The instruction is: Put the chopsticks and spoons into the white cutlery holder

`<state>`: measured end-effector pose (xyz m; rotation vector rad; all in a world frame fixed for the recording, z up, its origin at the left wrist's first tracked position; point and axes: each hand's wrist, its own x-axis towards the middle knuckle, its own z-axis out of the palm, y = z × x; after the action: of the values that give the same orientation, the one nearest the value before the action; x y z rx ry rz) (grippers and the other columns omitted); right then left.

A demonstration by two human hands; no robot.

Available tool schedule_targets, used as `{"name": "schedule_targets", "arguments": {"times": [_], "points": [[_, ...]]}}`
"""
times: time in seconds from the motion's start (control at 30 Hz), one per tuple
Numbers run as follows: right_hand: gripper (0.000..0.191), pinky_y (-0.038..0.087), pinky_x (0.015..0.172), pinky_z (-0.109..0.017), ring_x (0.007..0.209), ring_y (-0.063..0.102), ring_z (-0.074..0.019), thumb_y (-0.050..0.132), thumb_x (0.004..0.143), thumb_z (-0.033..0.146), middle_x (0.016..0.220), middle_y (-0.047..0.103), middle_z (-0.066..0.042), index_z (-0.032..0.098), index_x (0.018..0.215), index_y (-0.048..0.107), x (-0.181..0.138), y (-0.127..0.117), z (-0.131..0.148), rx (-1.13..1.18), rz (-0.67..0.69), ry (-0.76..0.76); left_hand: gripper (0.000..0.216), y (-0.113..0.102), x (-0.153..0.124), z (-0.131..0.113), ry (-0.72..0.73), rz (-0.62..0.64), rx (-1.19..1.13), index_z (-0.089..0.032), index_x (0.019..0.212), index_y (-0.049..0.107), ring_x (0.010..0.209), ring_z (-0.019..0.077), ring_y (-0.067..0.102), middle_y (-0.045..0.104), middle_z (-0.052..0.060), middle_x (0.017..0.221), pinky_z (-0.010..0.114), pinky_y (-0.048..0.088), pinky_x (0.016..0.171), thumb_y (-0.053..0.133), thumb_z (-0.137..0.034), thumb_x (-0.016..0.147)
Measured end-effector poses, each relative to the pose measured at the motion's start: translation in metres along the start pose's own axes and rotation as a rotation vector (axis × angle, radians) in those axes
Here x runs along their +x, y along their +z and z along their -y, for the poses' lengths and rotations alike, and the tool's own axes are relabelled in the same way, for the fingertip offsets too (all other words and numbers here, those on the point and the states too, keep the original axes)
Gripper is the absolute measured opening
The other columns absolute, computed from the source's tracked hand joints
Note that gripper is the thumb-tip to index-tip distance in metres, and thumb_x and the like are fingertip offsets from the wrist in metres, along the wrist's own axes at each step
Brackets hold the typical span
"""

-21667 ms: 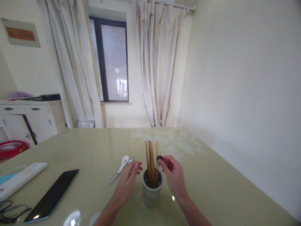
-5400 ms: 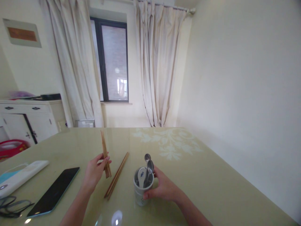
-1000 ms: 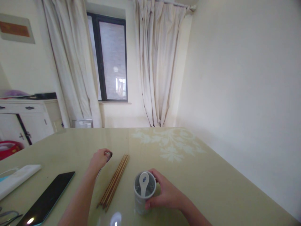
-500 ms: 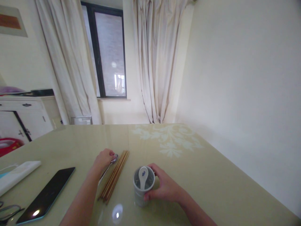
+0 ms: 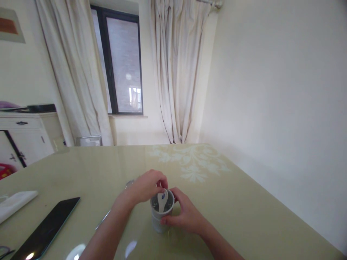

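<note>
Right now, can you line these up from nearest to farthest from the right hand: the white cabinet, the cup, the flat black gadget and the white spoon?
From the right hand in the head view:
1. Cup: held, touching the hand.
2. White spoon: inside the cup.
3. Flat black gadget: off to the left.
4. White cabinet: far back left.

A glossy olive-green bench [image 5: 244,216] bears a pale floral pattern [image 5: 196,164] towards its far right. On it, from left to right, lie a white elongated object [image 5: 16,204] cut off at the side, a flat black phone [image 5: 46,227] and a metal spoon [image 5: 129,183] — mostly hidden — with a pale grey cup [image 5: 156,222] upright beyond.
</note>
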<state>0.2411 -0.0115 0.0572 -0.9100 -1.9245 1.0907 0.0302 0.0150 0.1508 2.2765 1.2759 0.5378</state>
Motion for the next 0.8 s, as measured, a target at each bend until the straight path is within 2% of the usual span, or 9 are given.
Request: {"name": "schedule_targets", "arguments": {"times": [0.1,0.23,0.3,0.37,0.43,0.53,0.6,0.8], "points": [[0.064,0.046,0.089,-0.040,0.101,0.062,-0.0279,0.096,0.063,0.045,0.111,0.071,-0.006,0.021,0.115,0.069,0.001,-0.001,-0.002,0.006,-0.026,0.009,0.016,-0.009,0.000,-0.002,0.017,-0.053,-0.025,-0.025,0.079,0.081,0.080,0.0216,0.070,0.079,0.004,0.082,0.031,0.050,0.075,0.065,-0.024,0.080],[0.066,0.046,0.093,-0.042,0.106,0.064,-0.0299,0.095,0.065,0.045,0.115,0.072,-0.007,0.022,0.120,0.067,0.002,-0.004,-0.005,0.023,-0.039,0.001,0.018,-0.037,-0.009,0.010,0.027,-0.313,-0.288,-0.023,0.082,0.076,0.083,0.0218,0.070,0.078,0.004,0.085,0.032,0.053,0.079,0.068,-0.039,0.084],[0.067,0.046,0.093,-0.041,0.107,0.064,-0.0296,0.095,0.066,0.046,0.116,0.072,-0.007,0.022,0.122,0.067,0.002,-0.005,-0.007,0.021,-0.035,-0.002,0.030,-0.049,-0.016,0.030,-0.031,-0.486,-0.494,-0.022,0.086,0.074,0.082,0.0215,0.070,0.077,0.004,0.084,0.032,0.056,0.078,0.074,-0.051,0.079],[0.065,0.046,0.093,-0.041,0.106,0.064,-0.0289,0.095,0.066,0.045,0.116,0.072,-0.007,0.021,0.121,0.067,0.003,-0.005,-0.008,0.007,-0.033,-0.001,0.044,-0.055,-0.023,0.060,-0.159,-0.645,-0.638,-0.021,0.093,0.075,0.080,0.0208,0.070,0.077,0.004,0.086,0.032,0.057,0.077,0.080,-0.058,0.070],[0.063,0.046,0.093,-0.040,0.106,0.064,-0.0284,0.094,0.067,0.043,0.115,0.072,-0.007,0.021,0.119,0.067,0.003,-0.005,-0.008,0.000,-0.033,0.003,0.047,-0.055,-0.028,0.093,-0.298,-0.726,-0.594,-0.019,0.091,0.077,0.077,0.0208,0.069,0.078,0.004,0.084,0.031,0.056,0.072,0.080,-0.059,0.066],[0.060,0.047,0.094,-0.039,0.107,0.065,-0.0284,0.093,0.069,0.041,0.115,0.072,-0.007,0.021,0.119,0.066,0.003,-0.005,-0.007,0.013,-0.035,0.016,0.034,-0.046,-0.033,0.135,-0.461,-0.686,-0.297,-0.019,0.085,0.080,0.079,0.0232,0.070,0.079,0.005,0.081,0.031,0.053,0.071,0.072,-0.049,0.070],[0.061,0.047,0.095,-0.040,0.108,0.065,-0.0288,0.093,0.069,0.040,0.117,0.072,-0.008,0.021,0.121,0.066,0.003,-0.005,-0.006,0.018,-0.035,0.019,0.026,-0.036,-0.032,0.153,-0.510,-0.628,-0.204,-0.019,0.081,0.080,0.079,0.0239,0.072,0.080,0.005,0.078,0.031,0.052,0.073,0.069,-0.041,0.071],[0.066,0.047,0.094,-0.040,0.106,0.065,-0.0291,0.093,0.068,0.047,0.117,0.072,-0.008,0.021,0.122,0.066,0.003,-0.006,-0.006,0.008,-0.035,0.012,0.014,-0.007,-0.025,0.166,-0.563,-0.522,-0.167,-0.019,0.071,0.077,0.073,0.0251,0.074,0.079,0.006,0.069,0.032,0.051,0.071,0.074,-0.031,0.064]]}}
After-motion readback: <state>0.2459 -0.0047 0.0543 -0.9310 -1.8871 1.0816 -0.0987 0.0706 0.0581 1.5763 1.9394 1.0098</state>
